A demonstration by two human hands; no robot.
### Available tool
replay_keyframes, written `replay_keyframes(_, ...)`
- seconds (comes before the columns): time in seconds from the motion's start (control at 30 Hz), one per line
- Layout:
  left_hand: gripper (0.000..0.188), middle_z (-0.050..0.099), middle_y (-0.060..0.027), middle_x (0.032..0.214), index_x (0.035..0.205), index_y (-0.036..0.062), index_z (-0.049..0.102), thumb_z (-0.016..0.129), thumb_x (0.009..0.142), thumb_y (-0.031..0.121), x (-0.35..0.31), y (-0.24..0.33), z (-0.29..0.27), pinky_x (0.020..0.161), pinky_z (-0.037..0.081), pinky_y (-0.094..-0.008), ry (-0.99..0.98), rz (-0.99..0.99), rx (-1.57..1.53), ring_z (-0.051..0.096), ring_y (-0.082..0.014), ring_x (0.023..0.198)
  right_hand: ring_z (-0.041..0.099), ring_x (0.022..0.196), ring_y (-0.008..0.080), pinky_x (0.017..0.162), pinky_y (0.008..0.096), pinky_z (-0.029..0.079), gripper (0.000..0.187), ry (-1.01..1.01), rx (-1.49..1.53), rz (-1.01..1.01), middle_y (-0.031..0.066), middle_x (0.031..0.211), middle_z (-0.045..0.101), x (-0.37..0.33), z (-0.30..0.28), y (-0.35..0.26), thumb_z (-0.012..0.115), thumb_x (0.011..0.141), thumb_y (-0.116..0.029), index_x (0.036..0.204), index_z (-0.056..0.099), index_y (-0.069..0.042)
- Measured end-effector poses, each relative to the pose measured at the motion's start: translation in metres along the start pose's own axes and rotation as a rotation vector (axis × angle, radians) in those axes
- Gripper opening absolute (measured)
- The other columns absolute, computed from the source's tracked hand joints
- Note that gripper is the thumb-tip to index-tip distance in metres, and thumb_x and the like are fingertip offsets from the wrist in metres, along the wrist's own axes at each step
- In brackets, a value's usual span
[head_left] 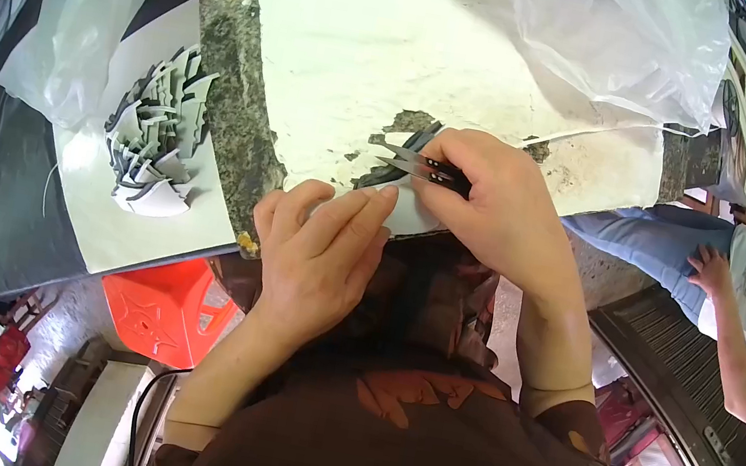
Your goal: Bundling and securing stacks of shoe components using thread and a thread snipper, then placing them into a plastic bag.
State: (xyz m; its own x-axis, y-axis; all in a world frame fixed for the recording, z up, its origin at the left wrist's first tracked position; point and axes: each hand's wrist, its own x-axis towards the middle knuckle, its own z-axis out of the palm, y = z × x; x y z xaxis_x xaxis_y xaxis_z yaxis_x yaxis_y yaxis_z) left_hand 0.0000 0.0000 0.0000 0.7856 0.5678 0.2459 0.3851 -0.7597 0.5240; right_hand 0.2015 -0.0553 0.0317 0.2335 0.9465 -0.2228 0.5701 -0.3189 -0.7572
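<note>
Both hands worked at the near edge of the white board; left hand pinched the grey-white cut piece flat under its fingers; right hand was closed around small metal snips, blades over the piece's upper edge; similar cut pieces lay stacked well to the left.

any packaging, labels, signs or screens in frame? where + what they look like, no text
No labels, signs or screens.
Clear plastic bag: top right, lying crumpled on the white sheet.
Translucent plastic bag: top left, draped beside the pile of grey cut pieces.
</note>
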Motion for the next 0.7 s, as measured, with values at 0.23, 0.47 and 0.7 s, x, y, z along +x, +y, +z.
replay_keyframes(0.23, 0.037, 0.064, 0.0045, 0.108, 0.117, 0.0114, 0.07, 0.074, 0.08, 0.015, 0.002, 0.004, 0.001, 0.087, 0.035, -0.0363, 0.016, -0.005, 0.002, 0.053, -0.0198, 0.098, 0.059, 0.068, 0.0285, 0.063, 0.0353, 0.046, 0.016, 0.003, 0.027, -0.003, 0.0134, 0.076, 0.06, -0.001, 0.0, 0.003, 0.065, 0.082, -0.015, 0.089, 0.063, -0.001)
replay_keyframes(0.47, 0.036, 0.062, 0.004, 0.103, 0.116, 0.011, 0.07, 0.074, 0.08, 0.014, 0.007, 0.006, 0.003, 0.085, 0.035, -0.0359, 0.033, 0.0, 0.004, 0.053, -0.0192, 0.095, 0.058, 0.068, 0.0256, 0.063, 0.0341, 0.046, 0.017, 0.03, 0.021, 0.011, 0.0125, 0.075, 0.06, -0.001, -0.005, 0.008, 0.069, 0.083, -0.015, 0.09, 0.064, -0.001)
replay_keyframes(0.7, 0.036, 0.061, 0.0037, 0.1, 0.115, 0.0126, 0.07, 0.074, 0.079, 0.013, 0.009, 0.005, 0.007, 0.084, 0.036, -0.0363, 0.057, 0.019, 0.033, 0.052, -0.0189, 0.094, 0.058, 0.068, 0.0253, 0.063, 0.0338, 0.045, 0.017, 0.046, -0.003, 0.014, 0.0128, 0.075, 0.06, 0.003, -0.009, 0.011, 0.069, 0.083, -0.015, 0.091, 0.064, -0.001)
